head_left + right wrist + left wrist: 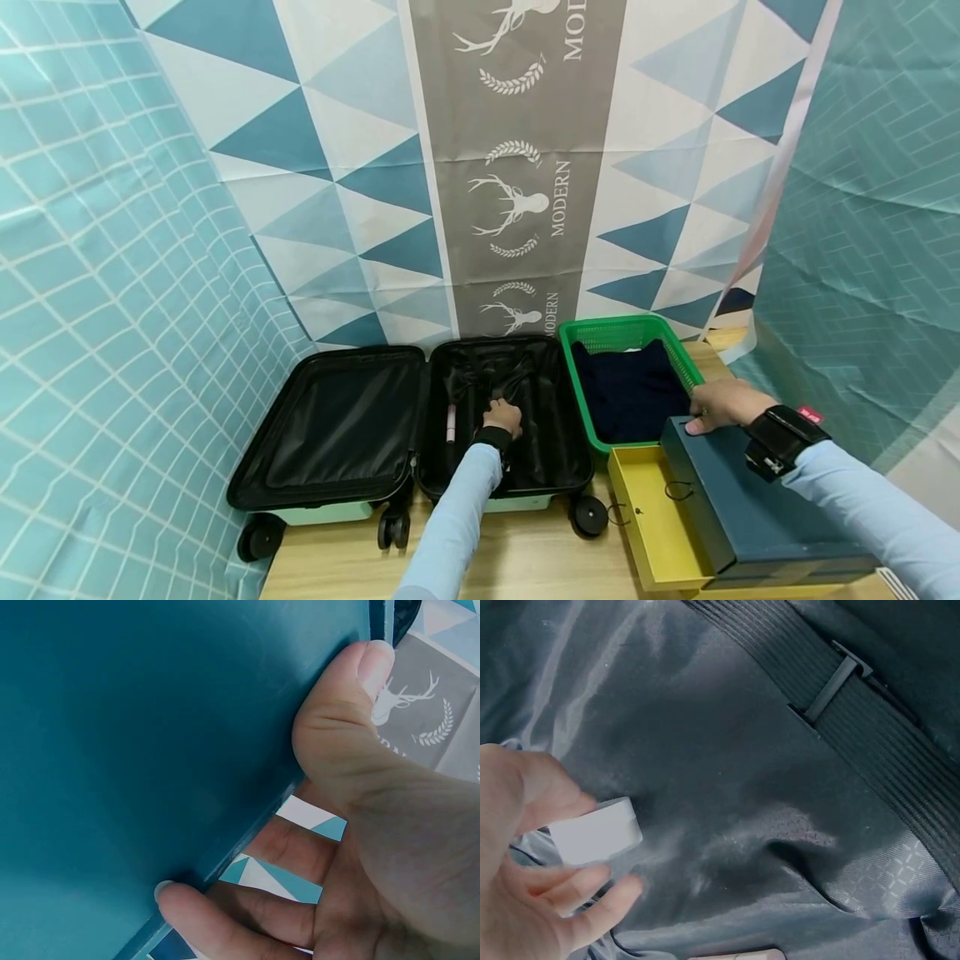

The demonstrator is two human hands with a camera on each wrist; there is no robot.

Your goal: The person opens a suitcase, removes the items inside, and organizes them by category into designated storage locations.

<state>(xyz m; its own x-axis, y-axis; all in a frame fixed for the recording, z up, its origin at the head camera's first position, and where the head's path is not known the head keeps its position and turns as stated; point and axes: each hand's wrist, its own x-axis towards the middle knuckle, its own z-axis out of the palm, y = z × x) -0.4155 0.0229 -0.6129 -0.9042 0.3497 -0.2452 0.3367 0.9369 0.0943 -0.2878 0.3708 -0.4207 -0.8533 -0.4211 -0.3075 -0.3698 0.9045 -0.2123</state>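
My left hand [504,417] is down inside the right half of an open suitcase [577,479]. Between its thumb and fingers it pinches a small white block [598,832], close over the black lining [705,750]. A slim pink-and-white stick [451,423] lies in the same half, left of this hand. My right hand [723,404] grips the far edge of a dark blue box [757,500], its thumb at a corner and fingers around the edge. From the box's left side a yellow drawer [654,475] sticks out, with thin dark loops in and beside it.
Behind the drawer stands a green basket [686,362] holding dark navy cloth [630,392]. The suitcase's other half [337,425] lies open on the left, its black wheels [588,517] facing the front of the wooden table [540,550]. A ribbed black strap [817,712] crosses the lining.
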